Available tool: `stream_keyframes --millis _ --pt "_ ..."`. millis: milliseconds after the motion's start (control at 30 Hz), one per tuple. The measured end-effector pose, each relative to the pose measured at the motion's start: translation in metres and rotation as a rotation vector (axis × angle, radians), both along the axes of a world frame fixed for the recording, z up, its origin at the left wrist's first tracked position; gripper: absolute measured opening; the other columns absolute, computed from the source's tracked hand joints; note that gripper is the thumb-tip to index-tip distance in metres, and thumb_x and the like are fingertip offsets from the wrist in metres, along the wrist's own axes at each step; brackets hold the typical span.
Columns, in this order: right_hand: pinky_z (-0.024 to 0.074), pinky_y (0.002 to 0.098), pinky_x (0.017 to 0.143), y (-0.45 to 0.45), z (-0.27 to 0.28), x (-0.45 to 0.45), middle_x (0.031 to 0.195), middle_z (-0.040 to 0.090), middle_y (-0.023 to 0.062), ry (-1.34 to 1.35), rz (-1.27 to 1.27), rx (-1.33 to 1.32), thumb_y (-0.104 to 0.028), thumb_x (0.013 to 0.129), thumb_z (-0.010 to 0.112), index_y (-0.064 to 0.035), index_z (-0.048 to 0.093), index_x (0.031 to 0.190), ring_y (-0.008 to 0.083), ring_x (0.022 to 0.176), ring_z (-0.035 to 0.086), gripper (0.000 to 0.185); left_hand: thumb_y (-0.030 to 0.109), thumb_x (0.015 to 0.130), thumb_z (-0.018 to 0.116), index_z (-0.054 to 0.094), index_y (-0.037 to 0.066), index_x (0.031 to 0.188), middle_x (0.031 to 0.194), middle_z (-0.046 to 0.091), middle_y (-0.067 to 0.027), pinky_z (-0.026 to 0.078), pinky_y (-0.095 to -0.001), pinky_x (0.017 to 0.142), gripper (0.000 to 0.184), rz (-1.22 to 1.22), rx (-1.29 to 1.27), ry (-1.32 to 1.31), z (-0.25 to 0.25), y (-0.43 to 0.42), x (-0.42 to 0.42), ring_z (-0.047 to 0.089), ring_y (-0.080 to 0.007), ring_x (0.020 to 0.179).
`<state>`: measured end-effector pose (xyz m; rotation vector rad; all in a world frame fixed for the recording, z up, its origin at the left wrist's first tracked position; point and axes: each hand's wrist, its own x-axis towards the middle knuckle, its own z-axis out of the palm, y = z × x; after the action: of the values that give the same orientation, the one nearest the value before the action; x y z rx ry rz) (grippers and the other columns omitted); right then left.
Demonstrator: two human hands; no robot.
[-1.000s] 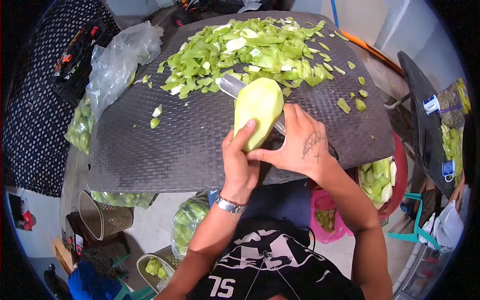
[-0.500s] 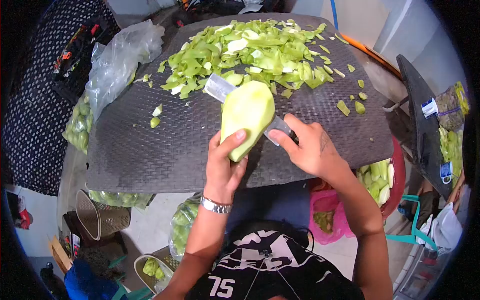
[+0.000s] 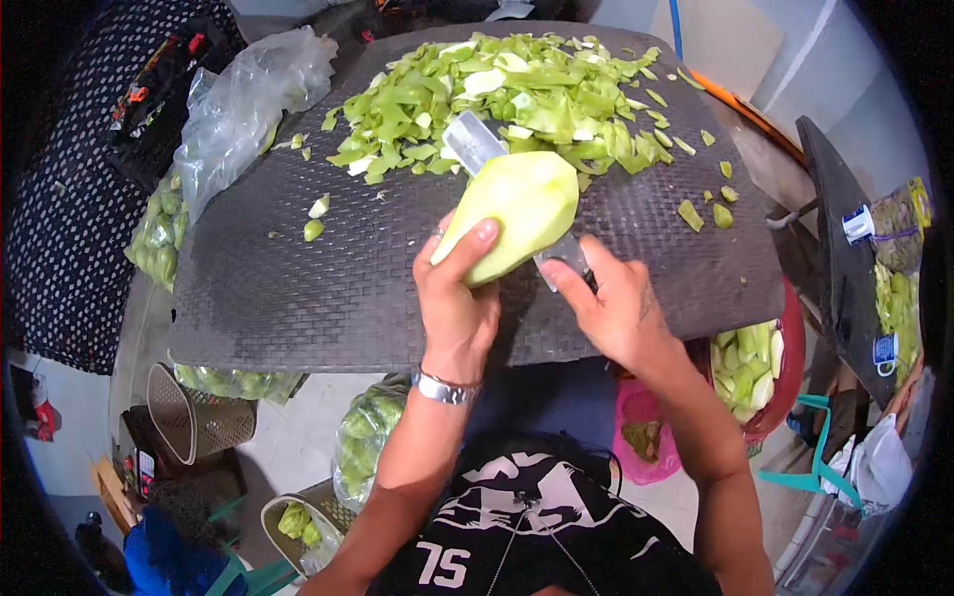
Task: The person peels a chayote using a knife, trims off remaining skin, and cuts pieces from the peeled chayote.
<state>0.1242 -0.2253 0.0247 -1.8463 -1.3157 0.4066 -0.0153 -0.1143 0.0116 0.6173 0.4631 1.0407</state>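
Observation:
My left hand (image 3: pixel 459 288) grips the narrow lower end of a peeled pale-green chayote (image 3: pixel 522 204), its thumb pressed on the near face. Above the table, the chayote is tilted with its broad end up to the right. In my right hand (image 3: pixel 618 303) is a knife (image 3: pixel 473 144) with a broad, square-ended blade. The blade passes behind the chayote, showing at its upper left and again near my right fingers. My right thumb lies along the knife near its handle, which my fingers mostly hide. Beyond the chayote lies a heap of green peelings (image 3: pixel 556 89).
The dark woven-pattern table (image 3: pixel 298 288) has loose scraps (image 3: pixel 722 214) at right. A clear plastic bag (image 3: pixel 253 99) lies at its left edge. Below are a red basin (image 3: pixel 792 358) of cut pieces, a pink bag (image 3: pixel 636 397), bagged green produce (image 3: pixel 363 437) and a basket (image 3: pixel 204 427).
The chayote has turned clockwise, its broad end leaning further right. My left hand has shifted slightly right with it, and the knife's square end sits higher and further right.

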Motion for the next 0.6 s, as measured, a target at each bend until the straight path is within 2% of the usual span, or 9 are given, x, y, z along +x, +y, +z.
stream_keyframes --millis 33,100,167,333,400,467,500,600 --pt "0.0518 0.0526 0.059 -0.003 0.003 0.004 0.072 0.066 0.0271 -0.01 0.029 -0.005 -0.033 0.099 0.071 -0.0023 0.06 0.096 0.0485 0.074 0.068 0.033 0.005 0.087 0.077 0.059 -0.009 0.13 0.121 0.069 -0.0166 0.055 -0.0373 0.099 0.049 -0.04 -0.026 -0.032 0.0 0.003 -0.002 0.069 -0.0243 0.109" --pt "0.0512 0.0533 0.059 -0.006 0.006 0.009 0.073 0.066 0.0265 -0.092 0.071 0.02 -0.029 0.098 0.072 -0.0025 0.06 0.096 0.0491 0.075 0.067 0.03 0.004 0.086 0.077 0.059 -0.01 0.129 0.121 0.069 -0.0173 0.056 -0.0377 0.099 0.049 -0.144 -0.039 -0.057 -0.003 0.014 -0.005 0.07 -0.0251 0.109" --pt "0.0513 0.0534 0.059 -0.008 0.005 0.015 0.073 0.066 0.0267 -0.067 0.112 -0.017 -0.03 0.098 0.072 -0.0027 0.059 0.096 0.0492 0.076 0.067 0.03 0.005 0.087 0.076 0.06 -0.009 0.129 0.121 0.069 -0.0166 0.055 -0.0373 0.099 0.046 -0.197 -0.066 -0.038 -0.012 0.016 -0.01 0.069 -0.0245 0.11" --pt "0.0517 0.0539 0.061 -0.008 -0.003 0.003 0.074 0.066 0.0276 -0.061 0.059 -0.051 -0.032 0.099 0.071 -0.0028 0.059 0.096 0.0495 0.077 0.067 0.032 0.006 0.089 0.078 0.061 -0.007 0.127 0.12 0.069 -0.0136 0.052 -0.0356 0.1 0.044 0.155 -0.077 -0.095 -0.02 -0.031 0.018 0.067 -0.0222 0.111" --pt "0.0518 0.0542 0.061 -0.009 -0.004 0.004 0.075 0.066 0.0282 -0.113 0.052 -0.041 -0.033 0.099 0.071 -0.0024 0.059 0.096 0.0497 0.077 0.067 0.033 0.006 0.089 0.077 0.062 -0.008 0.126 0.118 0.07 -0.0138 0.053 -0.0355 0.099 0.043 0.016 -0.081 -0.017 -0.019 -0.016 0.009 0.069 -0.0221 0.108" --pt "0.0518 0.0547 0.062 -0.015 -0.004 0.004 0.075 0.065 0.0287 -0.042 0.074 -0.051 -0.033 0.099 0.071 -0.002 0.059 0.095 0.0499 0.077 0.067 0.033 0.007 0.088 0.078 0.063 -0.009 0.125 0.117 0.071 -0.0142 0.054 -0.0356 0.099 0.043 -0.232 -0.083 0.046 -0.008 0.011 -0.007 0.069 -0.0222 0.106" --pt "0.0518 0.055 0.062 -0.01 -0.001 0.008 0.074 0.065 0.0289 -0.025 0.088 -0.032 -0.033 0.099 0.071 -0.0018 0.058 0.095 0.05 0.077 0.067 0.034 0.007 0.088 0.078 0.064 -0.009 0.124 0.116 0.071 -0.015 0.053 -0.0354 0.1 0.043 -0.212 -0.047 0.069 -0.002 0.01 -0.005 0.07 -0.0226 0.107" --pt "0.0515 0.0554 0.062 -0.01 0.007 0.011 0.074 0.065 0.0291 -0.095 0.121 -0.08 -0.032 0.098 0.071 -0.0013 0.058 0.094 0.0501 0.076 0.067 0.034 0.017 0.091 0.076 0.061 -0.008 0.129 0.124 0.07 -0.0161 0.053 -0.0382 0.103 0.048 0.081 -0.003 0.091 -0.015 -0.022 0.011 0.069 -0.0257 0.113"
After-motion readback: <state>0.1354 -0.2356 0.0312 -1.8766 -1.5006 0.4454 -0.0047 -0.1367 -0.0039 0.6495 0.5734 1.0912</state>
